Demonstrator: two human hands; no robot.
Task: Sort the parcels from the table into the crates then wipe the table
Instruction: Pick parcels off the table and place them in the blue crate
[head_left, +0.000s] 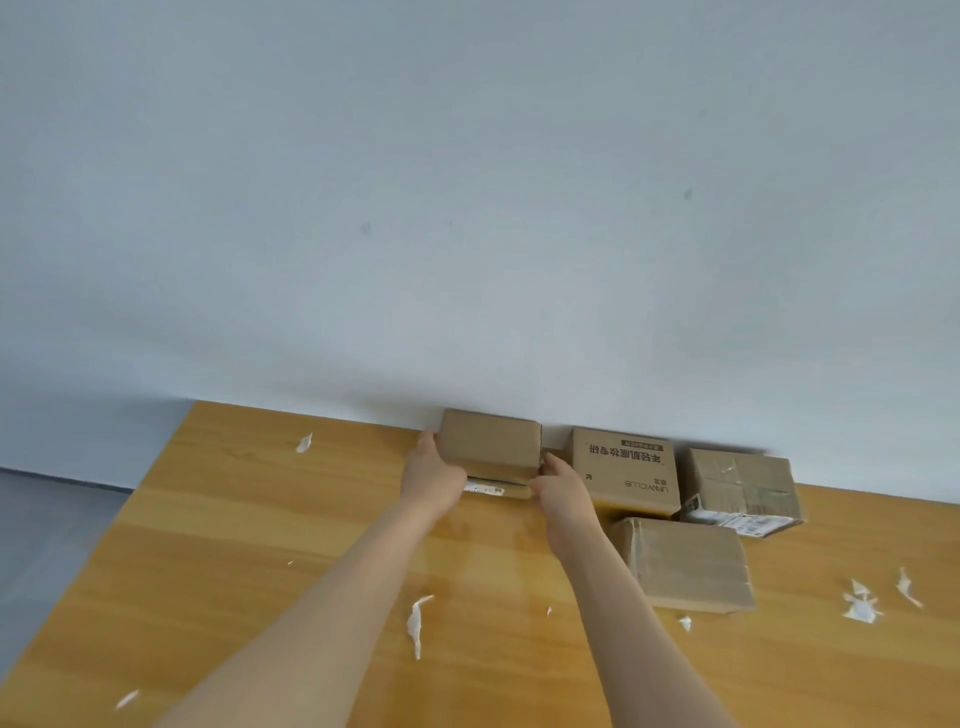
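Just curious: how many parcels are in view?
5: held parcel between left hand and right hand; flat parcel beneath; printed box, taped box, front box rightward. More may hide.

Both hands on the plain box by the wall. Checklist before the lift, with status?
1. Left hand grips plain box on its left side: ok.
2. Right hand grips its right side: ok.
3. Flat labelled parcel underneath stays separate: cannot tell.
4. Printed box alongside stands apart: ok.
5. Crate in view for drop-off: not ok.
6. Table free of paper scraps: not ok.
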